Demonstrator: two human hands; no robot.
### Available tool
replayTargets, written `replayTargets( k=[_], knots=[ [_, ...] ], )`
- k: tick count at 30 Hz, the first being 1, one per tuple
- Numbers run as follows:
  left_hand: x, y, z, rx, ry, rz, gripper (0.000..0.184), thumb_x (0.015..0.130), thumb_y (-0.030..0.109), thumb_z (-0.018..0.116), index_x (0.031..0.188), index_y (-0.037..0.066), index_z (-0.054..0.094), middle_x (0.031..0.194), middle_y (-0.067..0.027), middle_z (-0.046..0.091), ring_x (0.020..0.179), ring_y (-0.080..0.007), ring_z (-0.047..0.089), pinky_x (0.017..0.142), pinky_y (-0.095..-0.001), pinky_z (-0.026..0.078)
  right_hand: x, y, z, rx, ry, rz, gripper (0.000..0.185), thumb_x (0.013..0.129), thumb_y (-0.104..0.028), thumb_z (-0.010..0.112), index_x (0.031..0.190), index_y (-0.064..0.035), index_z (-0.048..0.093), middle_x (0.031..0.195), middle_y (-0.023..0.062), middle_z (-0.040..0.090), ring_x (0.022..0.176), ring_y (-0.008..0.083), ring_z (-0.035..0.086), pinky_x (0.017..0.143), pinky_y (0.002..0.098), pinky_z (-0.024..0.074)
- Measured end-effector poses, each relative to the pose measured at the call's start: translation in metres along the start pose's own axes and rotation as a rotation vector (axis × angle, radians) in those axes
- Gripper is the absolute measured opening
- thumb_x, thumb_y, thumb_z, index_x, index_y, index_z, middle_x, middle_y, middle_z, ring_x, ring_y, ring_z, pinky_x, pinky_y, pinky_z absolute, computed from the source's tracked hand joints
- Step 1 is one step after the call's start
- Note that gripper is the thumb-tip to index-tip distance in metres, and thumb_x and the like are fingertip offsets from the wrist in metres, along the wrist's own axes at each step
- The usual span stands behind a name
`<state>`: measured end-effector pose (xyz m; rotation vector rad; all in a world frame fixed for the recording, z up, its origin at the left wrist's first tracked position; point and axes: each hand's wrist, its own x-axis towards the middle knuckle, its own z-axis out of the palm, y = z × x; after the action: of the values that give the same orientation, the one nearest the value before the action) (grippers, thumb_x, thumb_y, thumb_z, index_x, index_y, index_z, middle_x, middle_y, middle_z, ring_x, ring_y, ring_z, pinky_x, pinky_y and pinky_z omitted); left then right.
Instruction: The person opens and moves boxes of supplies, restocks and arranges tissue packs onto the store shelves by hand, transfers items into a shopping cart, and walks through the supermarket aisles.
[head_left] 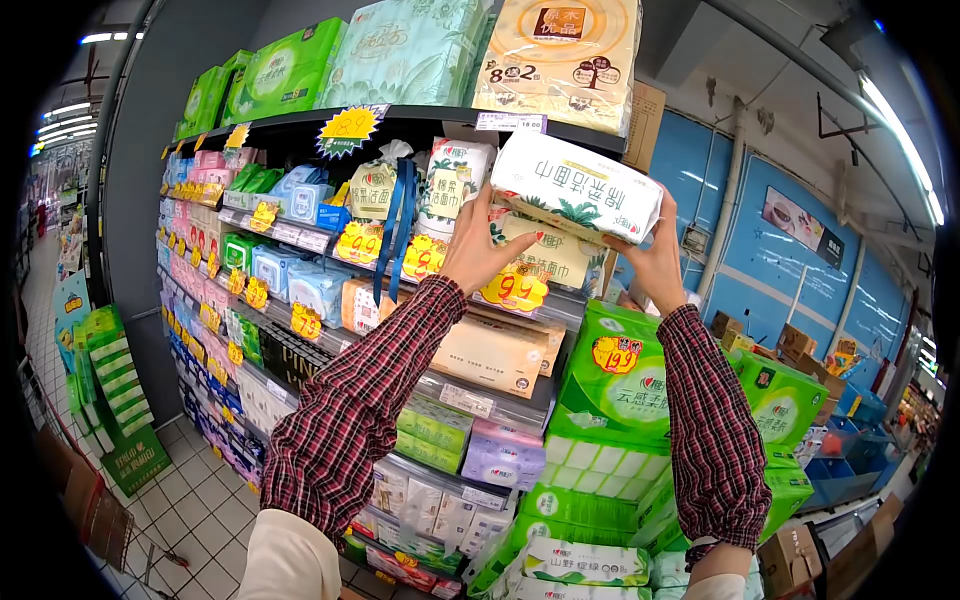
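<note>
Head view: white tissue pack (577, 187), green leaf print, dark lettering.

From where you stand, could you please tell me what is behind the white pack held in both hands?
Below the white pack, between the left hand and right hand, part of a cream-labelled pack shows, with a yellow price tag in front. The rest is covered.
</note>
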<state>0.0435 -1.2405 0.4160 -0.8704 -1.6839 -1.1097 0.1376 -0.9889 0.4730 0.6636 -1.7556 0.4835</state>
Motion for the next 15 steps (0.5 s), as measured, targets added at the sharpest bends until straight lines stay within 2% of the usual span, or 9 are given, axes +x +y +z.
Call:
replayTargets(
  k=[4, 6, 11, 13, 15],
  knots=[
    [-0.003, 0.001, 0.000, 0.007, 0.007, 0.002, 0.089, 0.081, 0.038, 0.073, 0.142, -0.005, 0.026, 0.135, -0.0252, 0.041, 0.126, -0.0364, 0.043, 0.106, -0.0419, 0.037, 0.000, 0.005, 0.003, -0.105, 0.069, -0.079, 0.091, 0.070, -0.006, 0.082, 0.144, -0.0107, 0.028, 0.140, 0.0111, 0.041, 0.127, 0.0242, 0.047, 0.102, 0.0369, 0.0457],
    [-0.004, -0.001, 0.000, 0.195, 0.007, 0.075, 0.078, 0.081, 0.033, 0.073, 0.139, -0.004, 0.034, 0.134, -0.0232, 0.042, 0.125, -0.0367, 0.042, 0.106, -0.0422, 0.037, 0.000, 0.002, 0.000, -0.164, 0.112, -0.112, 0.088, 0.066, -0.006, 0.082, 0.139, -0.0075, 0.034, 0.137, 0.0138, 0.040, 0.132, 0.0305, 0.038, 0.112, 0.0394, 0.0333],
    [-0.007, -0.003, -0.005, 0.363, 0.005, 0.234, 0.062, 0.081, 0.027, 0.072, 0.130, -0.001, 0.048, 0.135, -0.0192, 0.043, 0.126, -0.0352, 0.041, 0.106, -0.0419, 0.038, -0.022, 0.005, -0.022, -0.302, 0.156, -0.199, 0.086, 0.065, -0.007, 0.083, 0.137, -0.0082, 0.035, 0.139, 0.0139, 0.040, 0.132, 0.0312, 0.038, 0.113, 0.0426, 0.0331],
    [-0.005, -0.002, -0.004, 0.395, -0.001, 0.276, 0.057, 0.080, 0.026, 0.073, 0.127, 0.000, 0.052, 0.135, -0.0181, 0.044, 0.127, -0.0342, 0.041, 0.106, -0.0417, 0.038, -0.039, 0.010, -0.039, -0.390, 0.253, -0.232, 0.086, 0.066, -0.010, 0.084, 0.137, -0.0079, 0.036, 0.139, 0.0142, 0.040, 0.132, 0.0310, 0.038, 0.112, 0.0430, 0.0330],
    [0.002, 0.000, 0.001, 0.431, -0.002, 0.378, 0.055, 0.079, 0.026, 0.073, 0.124, 0.001, 0.054, 0.134, -0.0160, 0.047, 0.128, -0.0325, 0.040, 0.106, -0.0416, 0.038, -0.057, 0.022, -0.052, -0.369, 0.269, -0.154, 0.087, 0.067, -0.012, 0.085, 0.138, -0.0060, 0.034, 0.137, 0.0151, 0.040, 0.131, 0.0306, 0.038, 0.111, 0.0405, 0.0329]
  ],
)
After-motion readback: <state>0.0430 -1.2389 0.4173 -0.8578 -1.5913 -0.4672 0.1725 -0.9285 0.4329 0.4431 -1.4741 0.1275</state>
